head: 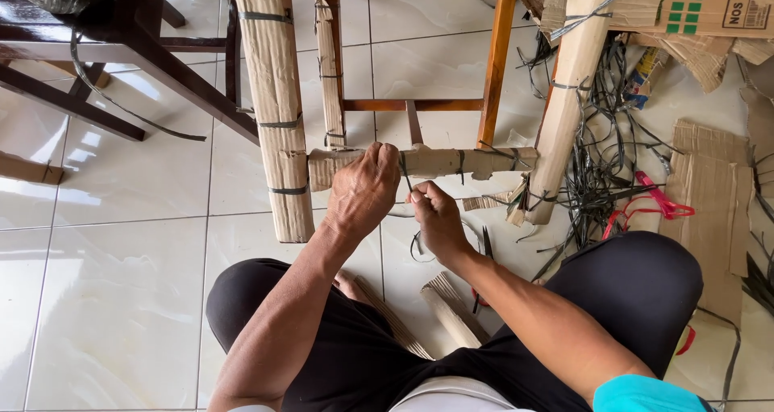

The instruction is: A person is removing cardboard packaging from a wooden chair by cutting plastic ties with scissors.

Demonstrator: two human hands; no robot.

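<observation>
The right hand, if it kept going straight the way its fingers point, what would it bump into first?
Probably the cardboard-wrapped crossbar. The right hand points up at it, pinching a thin dark strap just below. The left hand already grips that bar. Depth is hard to judge.

Tan corrugated cardboard wrap point(423, 161) is banded by black straps point(287, 190); beside it, a red-pink ribbon point(657, 205) is seen on glossy cream floor tiles point(121, 283).

Brown cardboard carton point(709, 5), upper right of frame: rectangular, bearing green printed squares point(688, 5) and a white label point(746, 13) with black marks.
</observation>
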